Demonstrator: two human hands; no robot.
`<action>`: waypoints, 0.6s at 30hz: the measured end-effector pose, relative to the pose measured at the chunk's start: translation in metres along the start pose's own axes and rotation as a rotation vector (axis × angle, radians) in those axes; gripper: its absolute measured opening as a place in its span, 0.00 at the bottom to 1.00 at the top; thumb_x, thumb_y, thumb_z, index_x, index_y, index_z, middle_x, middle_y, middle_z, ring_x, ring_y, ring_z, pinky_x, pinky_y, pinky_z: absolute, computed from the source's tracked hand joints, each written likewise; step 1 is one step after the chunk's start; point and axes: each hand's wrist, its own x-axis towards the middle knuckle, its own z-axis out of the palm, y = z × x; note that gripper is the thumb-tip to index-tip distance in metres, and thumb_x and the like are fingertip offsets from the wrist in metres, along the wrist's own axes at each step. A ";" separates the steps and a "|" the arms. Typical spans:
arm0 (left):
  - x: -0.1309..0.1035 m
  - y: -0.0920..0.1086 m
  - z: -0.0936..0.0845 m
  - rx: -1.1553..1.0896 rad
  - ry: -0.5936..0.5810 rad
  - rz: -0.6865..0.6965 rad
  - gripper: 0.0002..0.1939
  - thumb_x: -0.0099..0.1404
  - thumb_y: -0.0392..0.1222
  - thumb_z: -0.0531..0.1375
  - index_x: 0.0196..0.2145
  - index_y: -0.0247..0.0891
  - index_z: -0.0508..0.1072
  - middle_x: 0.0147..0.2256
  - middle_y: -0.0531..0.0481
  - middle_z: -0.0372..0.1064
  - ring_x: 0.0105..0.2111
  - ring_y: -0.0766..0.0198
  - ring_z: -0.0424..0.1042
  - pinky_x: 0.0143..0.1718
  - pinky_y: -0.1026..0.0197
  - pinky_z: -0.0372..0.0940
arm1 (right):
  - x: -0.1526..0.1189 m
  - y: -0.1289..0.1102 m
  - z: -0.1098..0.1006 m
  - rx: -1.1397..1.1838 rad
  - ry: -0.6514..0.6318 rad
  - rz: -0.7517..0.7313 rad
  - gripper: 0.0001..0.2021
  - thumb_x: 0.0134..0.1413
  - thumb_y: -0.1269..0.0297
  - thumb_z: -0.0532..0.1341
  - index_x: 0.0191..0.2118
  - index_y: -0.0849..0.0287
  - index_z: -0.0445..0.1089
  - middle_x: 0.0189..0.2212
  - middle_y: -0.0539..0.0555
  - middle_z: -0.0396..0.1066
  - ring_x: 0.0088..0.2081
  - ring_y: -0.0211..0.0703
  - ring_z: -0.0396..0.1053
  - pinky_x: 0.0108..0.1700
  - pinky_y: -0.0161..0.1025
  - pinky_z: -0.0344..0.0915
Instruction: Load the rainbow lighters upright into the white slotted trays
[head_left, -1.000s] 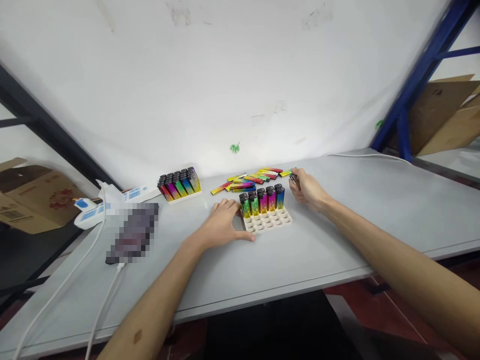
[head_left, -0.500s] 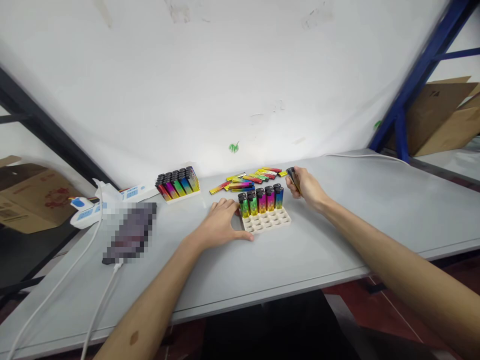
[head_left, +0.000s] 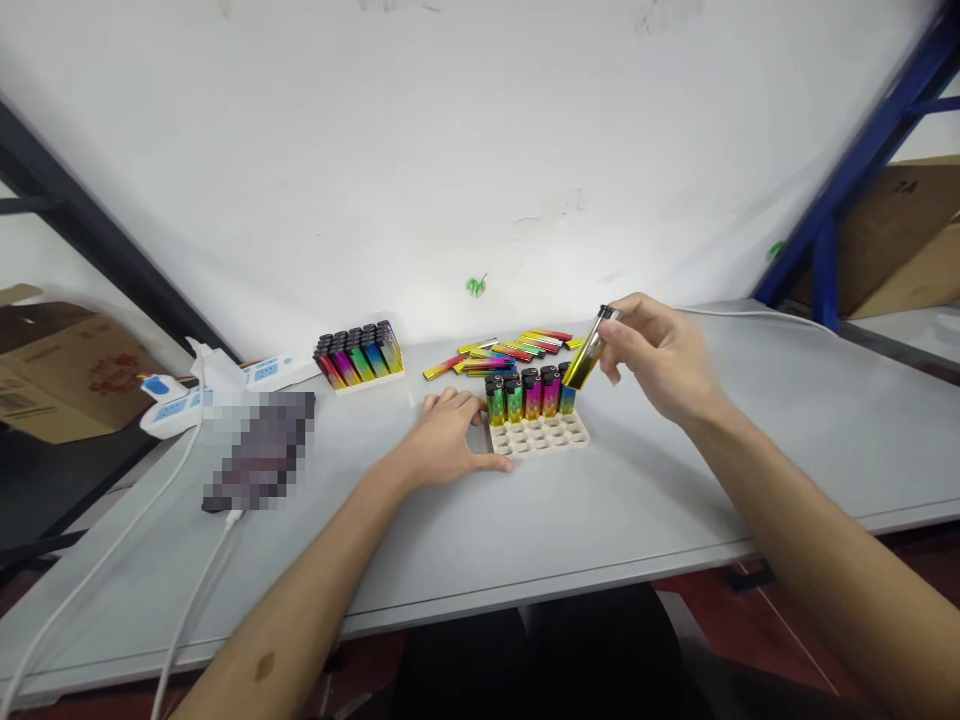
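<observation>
My right hand pinches a shiny yellow lighter by its upper part, tilted, over the right end of a white tray. Green, pink and blue lighters stand upright in the tray's back part; several front holes hold nothing. At the tray's left side rests my left hand, fingers apart, thumb stretched along the front corner. Behind the tray lies a loose pile of coloured lighters.
A second tray full of upright black-topped lighters stands at the back left. Left of it are a power strip, a blurred dark device and white cables. A cardboard box is at far left, a blue frame at right.
My right hand has moved from beside the pile toward me and up, bringing the lighter over the tray's right end. My left hand has stayed by the tray. The view has shifted slightly.
</observation>
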 end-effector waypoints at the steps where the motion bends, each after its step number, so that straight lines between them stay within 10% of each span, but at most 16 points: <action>1: 0.000 0.000 0.000 0.000 0.002 0.000 0.31 0.53 0.73 0.62 0.34 0.41 0.65 0.40 0.46 0.69 0.44 0.48 0.65 0.48 0.49 0.56 | -0.004 -0.002 0.006 -0.011 -0.014 -0.011 0.17 0.54 0.46 0.65 0.37 0.54 0.66 0.26 0.50 0.67 0.24 0.38 0.65 0.26 0.39 0.63; 18: 0.000 0.004 0.000 0.020 0.002 0.012 0.29 0.54 0.70 0.62 0.34 0.41 0.64 0.37 0.48 0.66 0.42 0.50 0.64 0.46 0.49 0.55 | -0.036 0.019 0.060 -0.584 -0.355 -0.357 0.10 0.64 0.58 0.60 0.47 0.54 0.72 0.32 0.52 0.76 0.27 0.38 0.70 0.30 0.35 0.62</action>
